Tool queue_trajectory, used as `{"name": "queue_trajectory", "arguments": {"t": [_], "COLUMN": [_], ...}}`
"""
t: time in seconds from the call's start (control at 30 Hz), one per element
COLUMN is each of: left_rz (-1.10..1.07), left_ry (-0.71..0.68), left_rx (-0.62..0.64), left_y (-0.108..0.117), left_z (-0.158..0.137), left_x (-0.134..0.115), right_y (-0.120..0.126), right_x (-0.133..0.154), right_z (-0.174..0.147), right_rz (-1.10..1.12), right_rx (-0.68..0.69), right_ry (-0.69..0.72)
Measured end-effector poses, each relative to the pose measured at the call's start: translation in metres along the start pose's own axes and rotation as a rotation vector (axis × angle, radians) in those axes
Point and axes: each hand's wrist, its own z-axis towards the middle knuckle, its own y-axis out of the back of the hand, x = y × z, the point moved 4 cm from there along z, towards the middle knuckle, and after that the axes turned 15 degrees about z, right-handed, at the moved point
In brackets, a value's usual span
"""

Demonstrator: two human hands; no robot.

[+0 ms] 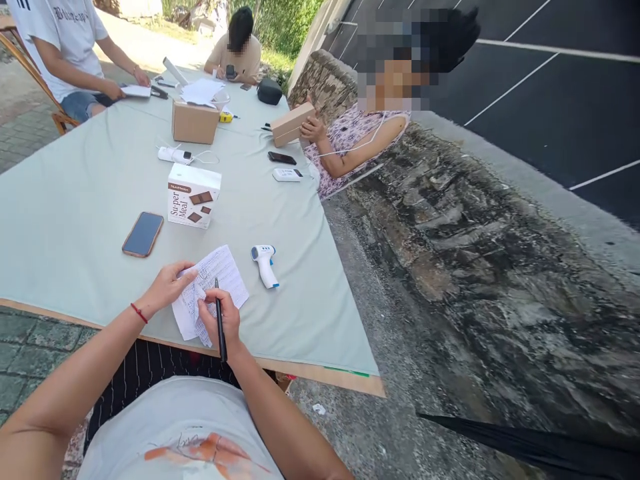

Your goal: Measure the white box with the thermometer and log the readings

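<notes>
Sheets of white paper [227, 273] covered in handwriting lie at the near edge of the table, the lower part creased and turned up. My left hand [170, 285], with a red cord at the wrist, grips their left edge, thumb on top. In my right hand [226, 319] is a black pen [221, 330], slanting over the paper; thumb and fingertips also touch a folded bit of the sheet. A phone [143, 234] lies face up beyond my left hand. To the right of the paper rests a white and blue infrared thermometer [265, 265]. Behind stands a white "Super Meal" box [193, 197].
A pale green cloth covers the table [310, 320]. Farther back are a white power strip [175, 155], a cardboard box [194, 123] with papers on top, and a black case [269, 91]. A person [350, 137] at right holds a brown box [291, 125]. Two other people sit at the far side.
</notes>
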Motion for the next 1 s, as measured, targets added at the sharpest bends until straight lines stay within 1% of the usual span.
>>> {"name": "queue_trajectory", "arguments": {"t": [0.1, 0.2, 0.27, 0.33, 0.43, 0.5, 0.57, 0.63, 0.73, 0.8, 0.87, 0.93, 1.0], "left_rz": [0.087, 0.109, 0.103, 0.129, 0.246, 0.313, 0.323, 0.287, 0.169, 0.057, -0.065, -0.154, -0.174], "left_ry": [0.046, 0.068, 0.041, -0.019, -0.129, -0.193, -0.244, -0.279, -0.297, -0.274, -0.238, -0.207, -0.181], "left_rx": [0.025, 0.046, 0.05, 0.03, -0.046, -0.102, -0.142, -0.168, -0.162, -0.138, -0.11, -0.091, -0.082], "left_y": [0.0, -0.001, -0.001, 0.001, 0.008, 0.015, 0.022, 0.028, 0.035, 0.038, 0.04, 0.04, 0.038], "left_z": [0.0, 0.001, 0.001, 0.001, -0.002, -0.004, -0.006, -0.009, -0.015, -0.021, -0.026, -0.03, -0.032], "left_x": [0.002, 0.006, 0.008, 0.007, -0.001, -0.008, -0.015, -0.02, -0.026, -0.029, -0.03, -0.03, -0.027], "right_y": [-0.004, -0.003, 0.004, 0.017, 0.046, 0.064, 0.079, 0.089, 0.089, 0.082, 0.072, 0.063, 0.059], "right_x": [-0.001, -0.001, -0.003, -0.005, -0.01, -0.016, -0.022, -0.03, -0.043, -0.05, -0.053, -0.052, -0.047], "right_z": [-0.004, -0.007, -0.008, -0.005, 0.003, 0.008, 0.012, 0.015, 0.014, 0.011, 0.008, 0.007, 0.008], "right_rz": [0.041, 0.092, 0.101, 0.086, 0.085, 0.127, 0.178, 0.227, 0.343, 0.457, 0.595, 0.718, 0.78], "right_rx": [0.109, 0.229, 0.234, 0.16, -0.072, -0.232, -0.352, -0.43, -0.456, -0.445, -0.425, -0.393, -0.369], "right_ry": [0.021, 0.028, 0.02, -0.003, -0.06, -0.094, -0.12, -0.163, -0.314, -0.432, -0.521, -0.563, -0.565]}}
